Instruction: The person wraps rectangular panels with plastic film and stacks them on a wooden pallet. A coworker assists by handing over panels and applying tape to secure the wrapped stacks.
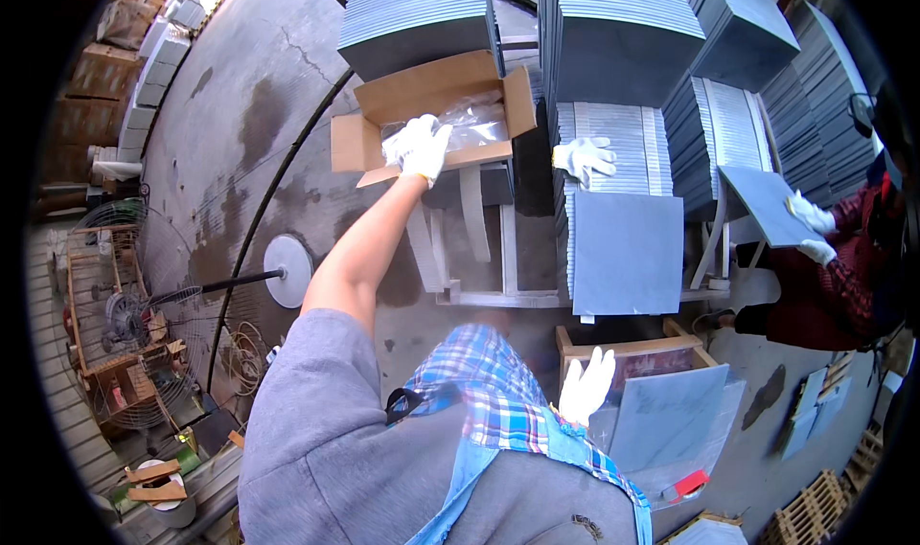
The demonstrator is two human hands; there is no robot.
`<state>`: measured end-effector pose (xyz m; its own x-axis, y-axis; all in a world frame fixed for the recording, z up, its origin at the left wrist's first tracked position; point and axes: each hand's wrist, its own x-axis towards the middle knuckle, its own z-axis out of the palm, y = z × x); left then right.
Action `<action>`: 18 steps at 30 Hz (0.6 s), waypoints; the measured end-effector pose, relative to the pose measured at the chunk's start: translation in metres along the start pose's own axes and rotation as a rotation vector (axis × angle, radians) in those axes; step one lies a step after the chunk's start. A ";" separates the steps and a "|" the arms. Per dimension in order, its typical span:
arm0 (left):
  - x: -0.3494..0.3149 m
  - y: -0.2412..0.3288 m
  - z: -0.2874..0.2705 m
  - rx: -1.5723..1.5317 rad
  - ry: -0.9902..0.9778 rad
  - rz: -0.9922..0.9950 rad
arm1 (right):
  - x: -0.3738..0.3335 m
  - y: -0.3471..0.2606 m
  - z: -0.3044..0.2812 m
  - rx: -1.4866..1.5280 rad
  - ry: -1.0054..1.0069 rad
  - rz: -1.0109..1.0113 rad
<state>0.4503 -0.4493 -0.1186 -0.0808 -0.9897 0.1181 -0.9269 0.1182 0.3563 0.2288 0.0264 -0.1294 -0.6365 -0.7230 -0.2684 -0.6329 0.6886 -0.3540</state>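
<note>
My left hand (420,149), in a white glove, reaches over the near side of an open cardboard box (436,74). Its fingers are bent onto the crumpled clear plastic (474,128) inside; the fingertips are partly hidden. Close to my body on the right, my gloved right hand (586,387) is open, fingers stretched away from me, with nothing visible in it. Beside it leans a grey flat tile (666,416). A white glove (585,159), with no arm showing, rests on a row of upright tiles (628,128). One grey tile (628,253) lies in front of that row.
Tall tile stacks (618,52) stand beyond the box and to its right. At the right, a person (853,267) holds a grey tile (767,203) in gloved hands. A large fan (125,310) with a round base (288,270) and a black cable (278,176) are on the left.
</note>
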 end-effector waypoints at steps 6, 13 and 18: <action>0.073 -0.026 0.079 0.312 -0.323 -0.123 | -0.009 0.016 -0.010 -0.091 -0.104 0.110; 0.103 -0.041 0.114 0.168 -0.155 -0.059 | 0.007 0.019 -0.006 -0.109 -0.111 0.093; 0.072 -0.014 0.063 -0.194 -0.052 0.151 | 0.032 -0.011 -0.015 0.061 -0.177 0.123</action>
<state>0.4341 -0.5271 -0.1737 -0.2368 -0.9617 0.1378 -0.8155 0.2738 0.5099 0.2089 -0.0031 -0.1201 -0.6167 -0.6361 -0.4637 -0.5239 0.7714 -0.3613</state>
